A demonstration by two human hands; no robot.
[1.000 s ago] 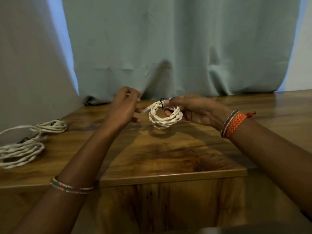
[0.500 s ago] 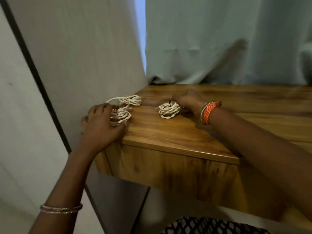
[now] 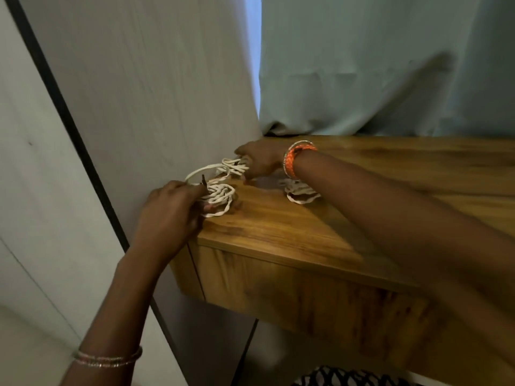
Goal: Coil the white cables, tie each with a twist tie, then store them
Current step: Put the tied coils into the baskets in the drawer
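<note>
Three white cables lie at the left end of the wooden table (image 3: 348, 227). My left hand (image 3: 172, 207) grips the nearest loose cable bundle (image 3: 221, 196), and a dark twist tie (image 3: 204, 181) sticks up beside my fingers. My right hand (image 3: 259, 160) reaches across to the wall and curls round the far cable bundle (image 3: 235, 166). A loop of cable (image 3: 200, 170) arcs between the two bundles. The small tied coil (image 3: 302, 193) rests flat on the table, partly hidden under my right wrist.
A pale wall panel (image 3: 156, 93) stands right against the table's left edge, with a black strip (image 3: 69, 115) running down it. A grey-green curtain (image 3: 390, 65) hangs behind the table. The table's front edge (image 3: 278, 254) drops off just below the cables.
My right hand has let go of the tied coil, left it on the table and moved left onto the far bundle. My left hand stays on the near bundle.
</note>
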